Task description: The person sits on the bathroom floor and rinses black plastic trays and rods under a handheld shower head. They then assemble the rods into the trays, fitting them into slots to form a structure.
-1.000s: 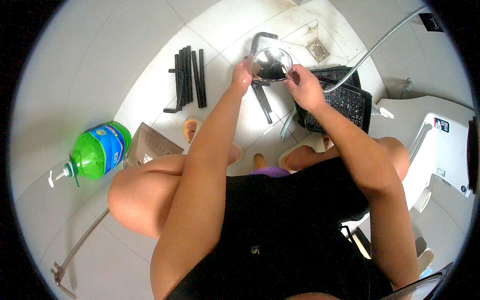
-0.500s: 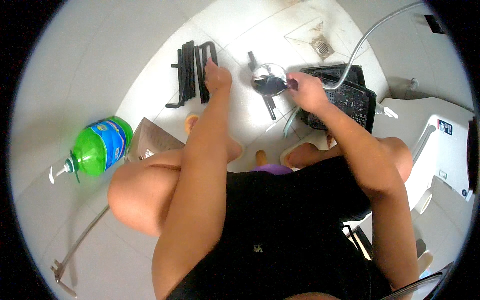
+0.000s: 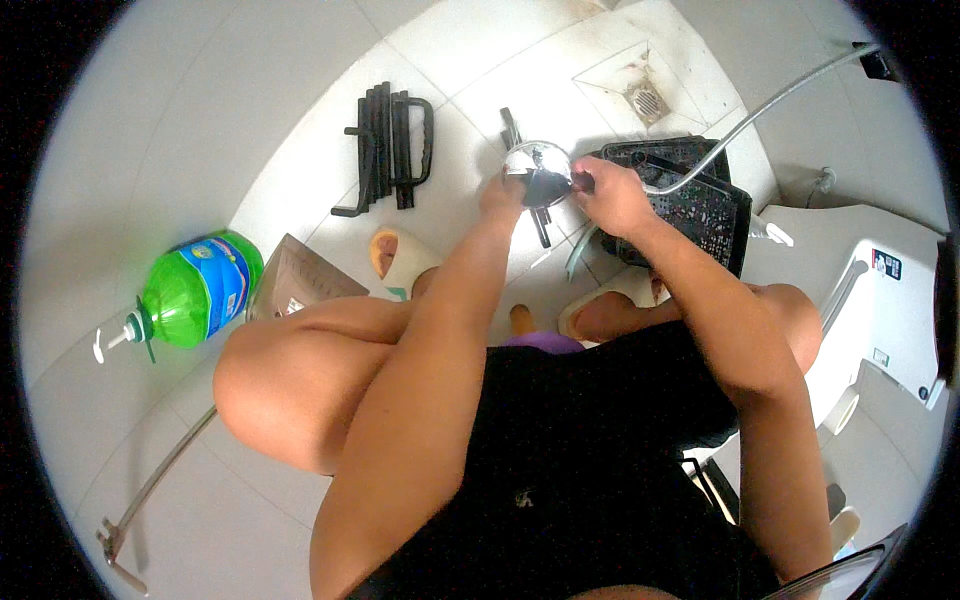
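Here we grip a shiny metal bowl (image 3: 538,170) over the tiled floor (image 3: 200,130), left hand (image 3: 500,195) and right hand (image 3: 610,195) closed on opposite rims (wet, likely slippery, yet stiff and light).

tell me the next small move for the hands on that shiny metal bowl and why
Probably turn the shiny metal bowl a little in the left hand while the right hand works its rim: both hands grip it above the tiled floor, beside the black crate.
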A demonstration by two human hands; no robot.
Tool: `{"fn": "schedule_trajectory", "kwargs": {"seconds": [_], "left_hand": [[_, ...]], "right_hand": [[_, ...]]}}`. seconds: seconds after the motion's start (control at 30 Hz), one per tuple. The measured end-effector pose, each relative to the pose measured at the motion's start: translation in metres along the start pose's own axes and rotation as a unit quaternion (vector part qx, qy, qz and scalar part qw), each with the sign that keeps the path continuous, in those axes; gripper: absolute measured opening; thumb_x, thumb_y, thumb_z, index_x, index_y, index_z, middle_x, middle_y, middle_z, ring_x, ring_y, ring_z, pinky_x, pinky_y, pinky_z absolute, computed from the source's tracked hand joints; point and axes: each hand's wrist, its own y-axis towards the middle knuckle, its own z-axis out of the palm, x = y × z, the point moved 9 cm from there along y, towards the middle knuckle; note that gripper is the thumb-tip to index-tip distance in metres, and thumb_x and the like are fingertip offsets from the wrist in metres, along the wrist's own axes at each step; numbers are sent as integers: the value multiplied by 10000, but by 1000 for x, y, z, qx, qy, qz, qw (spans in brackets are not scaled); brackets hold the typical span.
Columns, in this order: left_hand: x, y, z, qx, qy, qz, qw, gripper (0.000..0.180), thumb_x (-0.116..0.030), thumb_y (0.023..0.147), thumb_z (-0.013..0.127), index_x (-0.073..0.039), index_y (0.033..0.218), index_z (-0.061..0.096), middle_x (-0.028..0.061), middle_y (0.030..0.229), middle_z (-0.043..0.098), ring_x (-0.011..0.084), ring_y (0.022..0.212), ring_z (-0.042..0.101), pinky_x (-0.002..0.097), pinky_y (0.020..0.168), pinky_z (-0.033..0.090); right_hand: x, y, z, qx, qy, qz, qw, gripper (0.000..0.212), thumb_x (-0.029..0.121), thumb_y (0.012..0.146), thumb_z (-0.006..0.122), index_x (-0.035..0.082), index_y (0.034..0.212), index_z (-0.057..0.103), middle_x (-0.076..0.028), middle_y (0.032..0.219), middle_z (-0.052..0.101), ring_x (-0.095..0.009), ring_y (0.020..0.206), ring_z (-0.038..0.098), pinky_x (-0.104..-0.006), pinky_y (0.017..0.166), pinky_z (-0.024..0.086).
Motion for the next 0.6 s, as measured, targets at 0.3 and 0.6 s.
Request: {"fn": "schedule_trajectory", "kwargs": {"seconds": [0.3, 0.6], "left_hand": [[-63, -41, -60, 63, 5, -20, 998, 527, -336, 769, 810, -68, 1206, 686, 194, 1177, 709, 390, 1118, 678, 456, 987, 518], [-36, 16, -60, 68, -233, -99, 965, 344, -366, 977, 579, -71, 1134, 661, 190, 1007, 662, 349, 904, 668, 438, 804, 565]], "right_hand": [[-19, -10, 4, 8, -11, 11, 1000, 197, 179, 827, 741, 105, 982, 643, -148, 936, 695, -378, 923, 683, -486, 804, 530], [16, -7, 11, 61, 57, -94, 992, 194, 140, 810, 751, 79, 965, 652, -151, 893, 694, -369, 867, 690, -464, 763, 542]]}}
